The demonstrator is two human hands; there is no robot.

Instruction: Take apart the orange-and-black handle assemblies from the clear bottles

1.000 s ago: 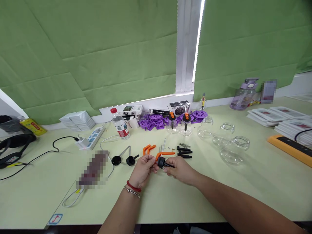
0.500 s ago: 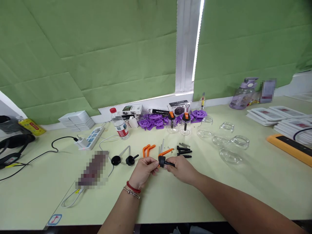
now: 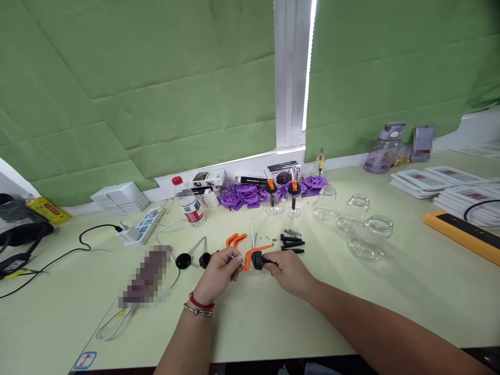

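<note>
My right hand (image 3: 288,270) is closed on a small black pump cap with a spout (image 3: 258,260), held just above the pale green table (image 3: 273,323). An orange lever (image 3: 253,252) sticks out of the cap toward my left hand (image 3: 219,272), whose fingers pinch at its end. Just beyond my hands lie two more orange levers (image 3: 235,239), thin metal tubes (image 3: 253,233), black spouts (image 3: 292,243), a small spring (image 3: 292,232) and two black caps with tubes (image 3: 190,259).
Several clear glass jars (image 3: 365,234) stand to the right, two fitted bottles (image 3: 282,200) and purple plastic wheels (image 3: 242,194) at the back. A water bottle (image 3: 187,204), a power strip (image 3: 142,228) with cables and a blurred flat object (image 3: 146,278) lie left. An orange-edged board (image 3: 461,234) lies far right.
The orange lever has swung from pointing right and up to hanging left of the cap. Both hands shifted slightly left with the cap; the view also turned a little.
</note>
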